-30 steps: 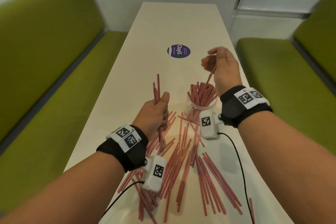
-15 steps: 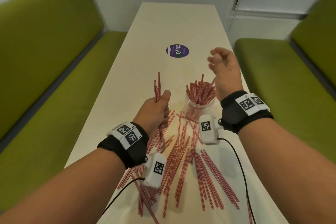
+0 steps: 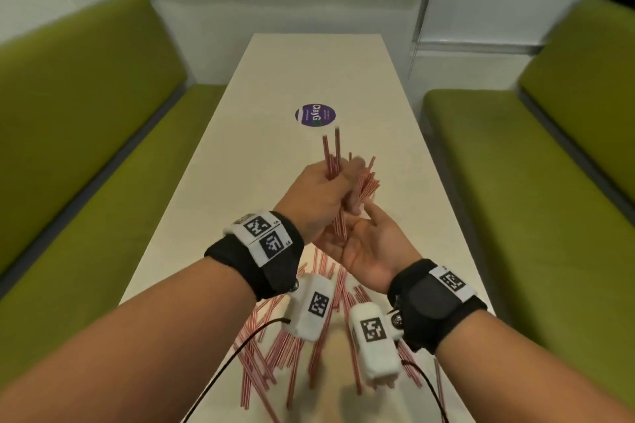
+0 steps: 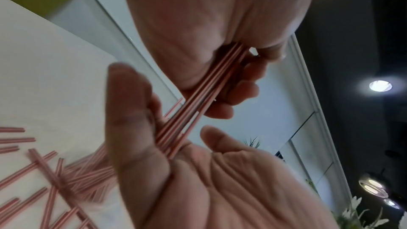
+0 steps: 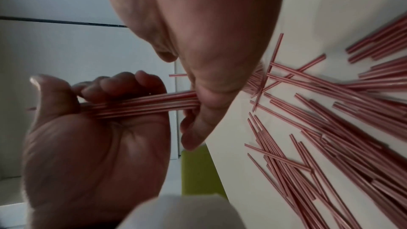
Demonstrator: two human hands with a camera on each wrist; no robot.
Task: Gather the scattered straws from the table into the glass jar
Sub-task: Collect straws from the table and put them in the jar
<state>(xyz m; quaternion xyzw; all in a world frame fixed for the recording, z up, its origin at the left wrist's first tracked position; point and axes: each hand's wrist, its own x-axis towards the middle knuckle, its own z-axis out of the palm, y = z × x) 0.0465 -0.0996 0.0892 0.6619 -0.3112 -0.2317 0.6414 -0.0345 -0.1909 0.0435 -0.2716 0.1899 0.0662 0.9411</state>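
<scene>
**Head and wrist views: a handful of straws being squared up.**

The white table [image 3: 275, 79] carries a round purple sticker [image 3: 315, 115], taken here as the reference mark. Nearer the person than the sticker, many scattered straws [image 5: 363, 109] lie crossed on the tabletop, not yet collected.

Between that heap and the sticker the two hands have come together. The left hand [image 3: 316, 196] is fisted round a bundle of straws [image 4: 209, 97], held nearly upright, with its tips reaching almost to the sticker's near edge. The right hand [image 3: 371, 247] lies palm up just below the fist, fingers relaxed and gripping nothing, and the bundle's lower ends rest in its palm.

The glass of the jar is hidden behind the hands. Only the jarred straws [image 3: 367, 184] fan out beside the left knuckles, on the person's side of the sticker.

**Change.** Half a second ago the right hand hovered empty above the jar while the left held its bundle apart, off to the jar's left. The right hand has since dropped and turned palm up, and the left has swung across to meet it.

**Reading.** The ends are probably being evened, or the bundle passed over, before it goes into the jar. Much of the task remains.
</scene>
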